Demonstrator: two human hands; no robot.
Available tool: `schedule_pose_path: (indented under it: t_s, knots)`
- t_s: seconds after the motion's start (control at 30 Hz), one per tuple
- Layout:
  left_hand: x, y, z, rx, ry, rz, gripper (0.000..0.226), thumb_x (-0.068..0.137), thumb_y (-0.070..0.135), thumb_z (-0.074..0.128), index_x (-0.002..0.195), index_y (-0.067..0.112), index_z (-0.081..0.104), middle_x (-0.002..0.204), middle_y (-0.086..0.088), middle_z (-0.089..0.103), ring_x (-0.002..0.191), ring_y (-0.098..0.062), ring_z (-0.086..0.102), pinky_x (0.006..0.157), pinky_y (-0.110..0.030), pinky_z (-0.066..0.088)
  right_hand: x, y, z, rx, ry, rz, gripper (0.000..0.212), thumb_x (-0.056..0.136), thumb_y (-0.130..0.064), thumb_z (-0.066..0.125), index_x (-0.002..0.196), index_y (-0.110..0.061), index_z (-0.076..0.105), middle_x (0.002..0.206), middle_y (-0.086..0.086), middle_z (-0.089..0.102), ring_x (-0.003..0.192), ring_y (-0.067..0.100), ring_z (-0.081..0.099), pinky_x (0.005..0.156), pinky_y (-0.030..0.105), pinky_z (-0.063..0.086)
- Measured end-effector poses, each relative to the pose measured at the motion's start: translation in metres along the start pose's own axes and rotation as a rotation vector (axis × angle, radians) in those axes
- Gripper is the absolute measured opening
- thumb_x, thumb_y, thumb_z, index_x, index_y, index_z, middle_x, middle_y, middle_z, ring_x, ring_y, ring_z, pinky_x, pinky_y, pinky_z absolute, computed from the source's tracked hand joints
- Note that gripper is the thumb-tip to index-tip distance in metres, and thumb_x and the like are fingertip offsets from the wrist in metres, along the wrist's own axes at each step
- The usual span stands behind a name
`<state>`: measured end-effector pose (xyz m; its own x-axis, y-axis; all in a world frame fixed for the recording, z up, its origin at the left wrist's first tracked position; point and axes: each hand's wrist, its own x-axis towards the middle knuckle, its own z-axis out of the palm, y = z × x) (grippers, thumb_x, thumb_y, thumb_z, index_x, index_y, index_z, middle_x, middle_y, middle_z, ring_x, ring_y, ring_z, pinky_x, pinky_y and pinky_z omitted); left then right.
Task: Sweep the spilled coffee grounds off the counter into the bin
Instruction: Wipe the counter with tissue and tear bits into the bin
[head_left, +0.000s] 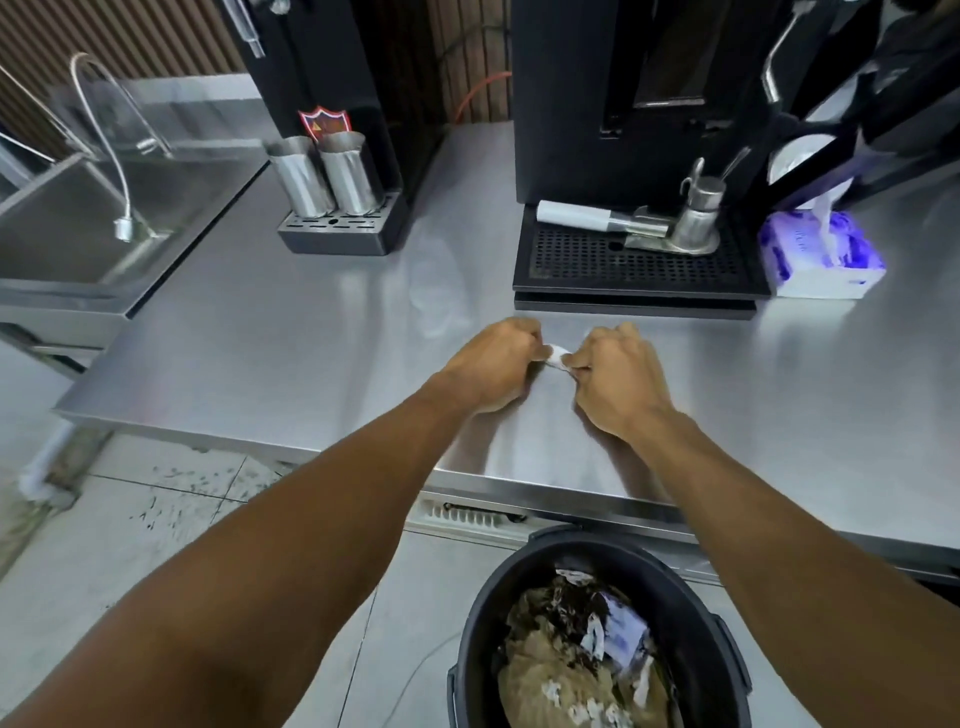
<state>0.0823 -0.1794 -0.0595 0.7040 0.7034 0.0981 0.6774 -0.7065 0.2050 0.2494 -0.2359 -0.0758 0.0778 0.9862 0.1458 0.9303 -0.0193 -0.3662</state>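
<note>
Both hands are over the steel desk (291, 332), near its middle and just in front of the black drip tray (634, 265). The left hand (493, 364) and the right hand (615, 376) are each curled into a loose fist, knuckles up, and pinch opposite ends of a small white tissue (558, 358) held between them. Most of that tissue is hidden by the fingers.

No coffee grounds can be made out on the desk surface; it appears bare and reflective around the hands. The bin (597, 634) stands on the floor below the near edge of the desk, directly under the right forearm. It is black, round and open, and holds crumpled brown and white paper with dark matter among it.

On the drip tray lie a small metal jug (698, 218) and a white-handled tool (576, 215). A tissue pack (815, 260) sits just beside the tray on the right. Two steel cups (324, 174) stand on a smaller tray at rear left. A sink (78, 218) adjoins the desk on the far left.
</note>
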Motion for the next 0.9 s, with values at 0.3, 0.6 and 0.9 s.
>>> schedule_pose_path:
  t_s: [0.3, 0.6, 0.9]
  knots:
    - [-0.084, -0.030, -0.017, 0.018, 0.089, -0.270, 0.029, 0.087, 0.013, 0.051, 0.096, 0.009, 0.078, 0.088, -0.014, 0.064, 0.075, -0.032, 0.063, 0.070, -0.040, 0.054, 0.011, -0.061, 0.022, 0.181, -0.157, -0.327, 0.021, 0.085, -0.013, 0.066, 0.100, -0.023, 0.076, 0.094, -0.008, 0.067, 0.085, 0.013, 0.040, 0.078, 0.030, 0.045]
    - [-0.133, 0.071, -0.005, -0.108, 0.139, -0.649, 0.025, 0.077, 0.009, 0.054, 0.085, 0.011, 0.078, 0.076, -0.011, 0.057, 0.063, -0.027, 0.053, 0.060, -0.035, 0.048, -0.038, -0.042, 0.001, 0.242, -0.290, -0.571, 0.021, 0.085, -0.012, 0.066, 0.097, -0.026, 0.077, 0.083, -0.021, 0.059, 0.083, 0.011, 0.044, 0.074, 0.024, 0.040]
    - [-0.099, 0.149, 0.007, -0.315, 0.140, -0.602, 0.023, 0.072, 0.008, 0.055, 0.082, 0.007, 0.076, 0.084, -0.011, 0.066, 0.074, -0.029, 0.062, 0.069, -0.033, 0.055, -0.081, 0.044, -0.049, 0.254, -0.332, -0.470, 0.023, 0.080, -0.009, 0.070, 0.088, -0.029, 0.078, 0.083, -0.021, 0.064, 0.089, 0.008, 0.049, 0.077, 0.030, 0.047]
